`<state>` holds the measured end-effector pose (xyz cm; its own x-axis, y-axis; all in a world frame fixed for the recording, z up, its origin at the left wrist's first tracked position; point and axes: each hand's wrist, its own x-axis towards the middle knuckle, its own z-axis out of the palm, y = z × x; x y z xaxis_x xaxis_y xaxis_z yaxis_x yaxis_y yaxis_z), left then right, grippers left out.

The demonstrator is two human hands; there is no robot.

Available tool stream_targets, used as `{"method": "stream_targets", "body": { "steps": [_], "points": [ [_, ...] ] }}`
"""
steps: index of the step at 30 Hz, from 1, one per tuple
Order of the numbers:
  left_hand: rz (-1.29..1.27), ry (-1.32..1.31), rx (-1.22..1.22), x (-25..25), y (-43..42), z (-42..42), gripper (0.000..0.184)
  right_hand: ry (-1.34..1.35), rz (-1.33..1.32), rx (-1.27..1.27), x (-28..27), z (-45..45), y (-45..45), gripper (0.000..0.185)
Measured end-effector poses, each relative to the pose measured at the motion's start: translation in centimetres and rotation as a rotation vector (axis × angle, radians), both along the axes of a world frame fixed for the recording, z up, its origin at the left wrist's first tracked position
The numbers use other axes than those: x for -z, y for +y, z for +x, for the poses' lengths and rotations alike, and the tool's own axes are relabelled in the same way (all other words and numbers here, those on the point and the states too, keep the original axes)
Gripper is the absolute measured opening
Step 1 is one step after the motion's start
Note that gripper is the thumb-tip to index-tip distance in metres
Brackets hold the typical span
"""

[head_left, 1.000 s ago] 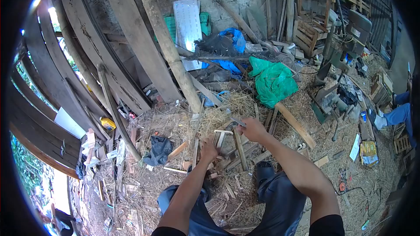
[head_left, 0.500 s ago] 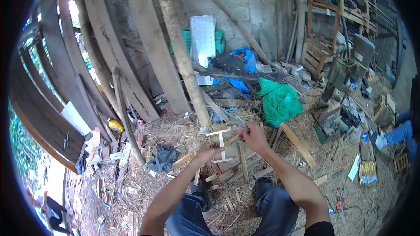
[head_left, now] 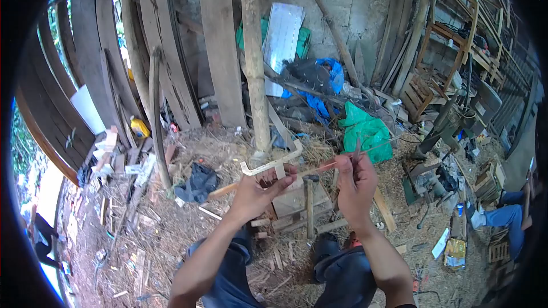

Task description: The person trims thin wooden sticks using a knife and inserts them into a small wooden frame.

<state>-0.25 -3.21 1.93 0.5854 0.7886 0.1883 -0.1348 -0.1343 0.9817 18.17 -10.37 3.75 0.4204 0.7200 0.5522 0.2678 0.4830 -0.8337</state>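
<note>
My left hand (head_left: 257,194) is closed around a small pale wooden frame (head_left: 271,164), a long bar with upturned ends and a crosspiece below. In my closed right hand (head_left: 357,179) is a thin, dark, blade-like tool (head_left: 358,147), pointing up; its exact kind is unclear. A thin reddish strip (head_left: 325,167) runs between the frame and my right hand, and a fine line continues past the hand to the right. Below and between my hands, a hammer (head_left: 310,205) stands head up against a wooden block (head_left: 285,204).
Wood scraps and shavings cover the ground. A post (head_left: 255,80), a green plastic bag (head_left: 365,134) and a black bag (head_left: 198,182) lie or stand ahead. Leaning planks (head_left: 220,51) line the left. Another person's leg (head_left: 502,219) shows at right.
Both hands have risen, and the right has moved to the right, away from the frame. The frame has turned so its long bar slants upward. A reddish strip now shows between the hands.
</note>
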Motion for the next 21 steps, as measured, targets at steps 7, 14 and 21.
{"method": "stream_targets", "body": {
  "steps": [7,14,21],
  "points": [
    [0.136,0.125,0.009,0.2,-1.2,-1.0,0.028,0.133,0.040,-0.040,-1.2,-0.8,-0.6,0.022],
    [0.354,0.181,-0.104,0.2,-1.0,-1.4,0.027,0.075,0.045,-0.028,-1.1,-1.1,-0.6,0.023],
    [0.333,0.174,-0.113,0.1,-1.2,-1.3,0.030,0.040,0.049,-0.028,-1.2,-1.1,-0.5,0.024]
  ]
}}
